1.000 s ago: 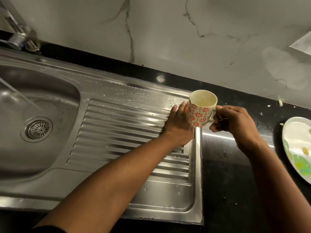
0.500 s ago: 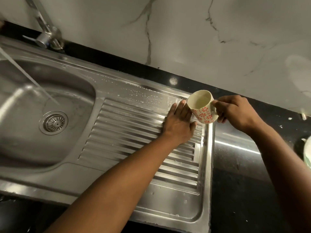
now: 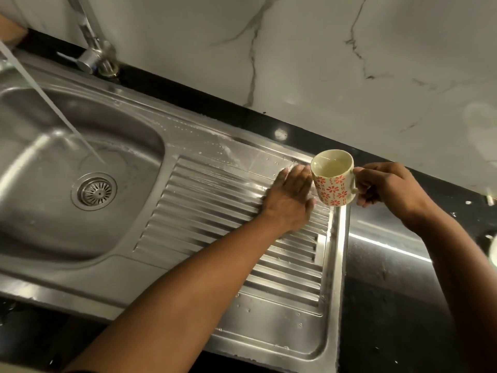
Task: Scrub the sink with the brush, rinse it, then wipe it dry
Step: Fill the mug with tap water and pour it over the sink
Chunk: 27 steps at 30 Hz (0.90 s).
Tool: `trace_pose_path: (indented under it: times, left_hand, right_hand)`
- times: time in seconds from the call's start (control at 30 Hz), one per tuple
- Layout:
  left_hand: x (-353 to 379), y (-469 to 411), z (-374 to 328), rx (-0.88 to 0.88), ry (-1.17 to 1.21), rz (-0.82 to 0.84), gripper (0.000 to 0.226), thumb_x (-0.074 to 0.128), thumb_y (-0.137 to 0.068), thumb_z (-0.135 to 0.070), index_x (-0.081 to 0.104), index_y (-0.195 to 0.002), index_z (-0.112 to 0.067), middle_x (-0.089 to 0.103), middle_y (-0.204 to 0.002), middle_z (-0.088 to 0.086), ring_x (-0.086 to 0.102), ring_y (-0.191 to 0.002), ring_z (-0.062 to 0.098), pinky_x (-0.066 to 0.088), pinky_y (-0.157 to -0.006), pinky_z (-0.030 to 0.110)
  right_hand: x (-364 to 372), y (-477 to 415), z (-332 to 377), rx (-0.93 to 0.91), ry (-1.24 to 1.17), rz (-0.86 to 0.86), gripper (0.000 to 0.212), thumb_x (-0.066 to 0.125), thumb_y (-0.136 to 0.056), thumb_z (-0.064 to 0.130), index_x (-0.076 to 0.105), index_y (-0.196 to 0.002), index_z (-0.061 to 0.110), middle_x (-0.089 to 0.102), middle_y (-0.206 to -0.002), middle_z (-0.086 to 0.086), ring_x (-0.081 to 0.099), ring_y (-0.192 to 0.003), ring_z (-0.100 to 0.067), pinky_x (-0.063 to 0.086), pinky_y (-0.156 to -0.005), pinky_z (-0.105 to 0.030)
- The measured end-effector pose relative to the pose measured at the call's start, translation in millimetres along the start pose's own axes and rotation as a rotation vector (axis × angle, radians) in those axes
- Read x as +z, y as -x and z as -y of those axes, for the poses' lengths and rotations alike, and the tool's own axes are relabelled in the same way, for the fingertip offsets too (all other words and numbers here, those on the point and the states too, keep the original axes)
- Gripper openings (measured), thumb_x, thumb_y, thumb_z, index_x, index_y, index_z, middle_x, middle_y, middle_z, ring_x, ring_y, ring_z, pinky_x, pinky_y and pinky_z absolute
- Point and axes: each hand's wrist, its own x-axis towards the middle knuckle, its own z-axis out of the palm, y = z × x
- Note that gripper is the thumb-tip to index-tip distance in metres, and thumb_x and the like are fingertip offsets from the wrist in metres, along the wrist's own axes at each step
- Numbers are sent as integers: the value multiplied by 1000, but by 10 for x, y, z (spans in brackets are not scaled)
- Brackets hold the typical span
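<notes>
The steel sink (image 3: 150, 281) fills the left of the view, its basin on the left with a round drain (image 3: 94, 191) and a ribbed drainboard (image 3: 215, 200) on the right. My left hand (image 3: 289, 197) lies flat with straight fingers on the wet far right part of the drainboard. My right hand (image 3: 387, 185) grips the handle of a cream mug (image 3: 333, 179) with red flowers, held just above the drainboard's right edge beside my left hand. Water shows inside the mug. No brush or cloth is in view.
The tap (image 3: 94, 53) stands at the back left and a stream of water (image 3: 53, 103) runs slanting into the basin. A black countertop (image 3: 390, 305) lies right of the sink. The marble wall (image 3: 349, 63) rises behind. A plate's edge (image 3: 493, 250) shows at far right.
The view has swung left, bringing the tap and more of the basin into sight. My left hand has slid slightly toward the drainboard's far edge. The mug sits more upright than half a second ago.
</notes>
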Motion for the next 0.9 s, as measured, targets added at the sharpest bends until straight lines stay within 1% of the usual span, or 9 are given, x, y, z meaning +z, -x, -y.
trace_pose_path:
  times: [0.17, 0.23, 0.33, 0.43, 0.5, 0.6, 0.77, 0.83, 0.9]
  left_hand:
    - [-9, 203, 525, -107, 62, -98, 69, 9, -108, -53, 3, -165, -15, -1, -174, 7, -6, -160, 26, 3, -129, 50]
    - [-11, 340, 751, -196, 80, -120, 71, 6, -107, -56, 1, -165, -14, -3, -173, 8, -6, -160, 26, 4, -130, 50]
    - [-60, 521, 1031, -336, 88, -123, 73, 6, -107, -56, -4, -164, -12, -8, -172, 10, -9, -159, 27, 3, -130, 50]
    - [-104, 543, 1037, -414, 69, -79, 77, 3, -105, -58, -8, -163, -8, -14, -170, 15, -12, -159, 31, 1, -129, 53]
    - [-107, 485, 870, -362, 68, -64, 78, 0, -104, -58, -10, -162, -7, -16, -170, 16, -14, -158, 32, -1, -128, 54]
    - [-64, 352, 501, -168, 46, -38, 74, 4, -106, -51, -6, -163, -5, -7, -172, 18, -10, -159, 33, 1, -128, 54]
    - [-69, 94, 41, 8, 64, 71, 69, 15, -107, -47, 15, -162, -5, 10, -172, 15, -1, -160, 28, -6, -129, 50]
    - [-71, 48, 32, 31, 24, 42, 68, 17, -107, -46, 12, -163, -8, 8, -173, 13, 0, -160, 27, -4, -129, 49]
    - [-64, 84, 134, 19, 28, -8, 69, 14, -107, -48, 7, -164, -8, 3, -173, 11, -1, -160, 26, 0, -130, 48]
  right_hand:
    - [187, -128, 93, 8, 206, -22, 29, 52, -108, 28, 74, -109, 9, 74, -88, -3, 71, -69, -21, 55, -65, -32]
    - [285, -178, 159, -19, 246, -16, 30, 53, -108, 31, 74, -112, 10, 74, -89, 2, 71, -65, -15, 54, -63, -27]
    - [399, -228, 263, -59, 203, 15, 27, 53, -108, 30, 74, -108, 14, 74, -88, 4, 71, -61, -11, 54, -61, -25]
    - [440, -219, 324, -58, 22, 50, 31, 52, -108, 24, 73, -89, 12, 73, -79, 0, 69, -60, -15, 57, -63, -31]
    - [417, -176, 320, -54, -124, 71, 37, 51, -108, 19, 67, -78, 5, 69, -70, -2, 66, -64, -25, 58, -65, -36]
    - [305, -82, 261, -56, -219, 103, 39, 49, -108, 17, 58, -73, 2, 62, -73, -12, 62, -67, -31, 56, -66, -37]
    - [42, 73, 64, -48, -164, 95, 41, 48, -109, 20, 55, -80, -8, 60, -74, -14, 62, -68, -28, 57, -69, -39]
    - [-17, 104, -12, -20, -111, 65, 41, 49, -109, 20, 61, -87, -13, 64, -74, -13, 64, -70, -31, 58, -72, -43]
    - [-9, 121, -43, 7, -44, 36, 37, 50, -108, 20, 69, -87, -4, 69, -73, -8, 65, -69, -31, 57, -70, -40]
